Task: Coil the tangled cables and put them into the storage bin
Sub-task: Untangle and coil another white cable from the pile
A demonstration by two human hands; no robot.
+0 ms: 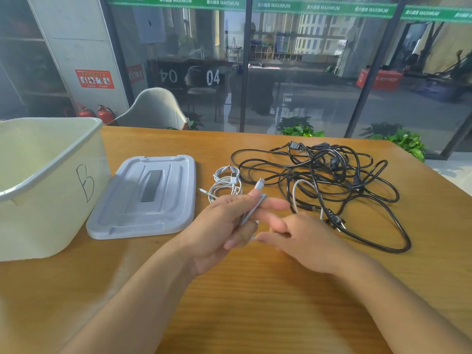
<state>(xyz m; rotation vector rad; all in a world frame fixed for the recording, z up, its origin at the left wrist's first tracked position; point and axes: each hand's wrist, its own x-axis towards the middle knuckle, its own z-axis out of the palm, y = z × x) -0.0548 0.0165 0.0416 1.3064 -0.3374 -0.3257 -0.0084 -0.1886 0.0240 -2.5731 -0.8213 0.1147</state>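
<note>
At the far left of the wooden tabletop (255,302) an open, cream-coloured plastic storage bin (46,180) is seen, marked on its side with a handwritten letter "B" (85,181); nothing can be made out inside it from this angle. Just beside it, its pale grey plastic lid (143,198) is laid flat. Next, a loosely gathered white USB cable (226,182) is left on the tabletop, near the lid. In the middle, a second thin white cable (251,210) is gripped in the curled fingers of the left hand (224,231), its plug pointed up and away; the right hand (301,241) is held close against it with fingers bent, and the trailing end appears to be pinched there, though blur leaves this uncertain. To the right, a large tangle of black power cords (332,180) is spread, well apart from the bin. The coiling of the white cable is judged to be in hand; further loops must be wound before it is carried leftwards to the bin. On the glass behind, "04" and "MAXIMUM" can be read.
</note>
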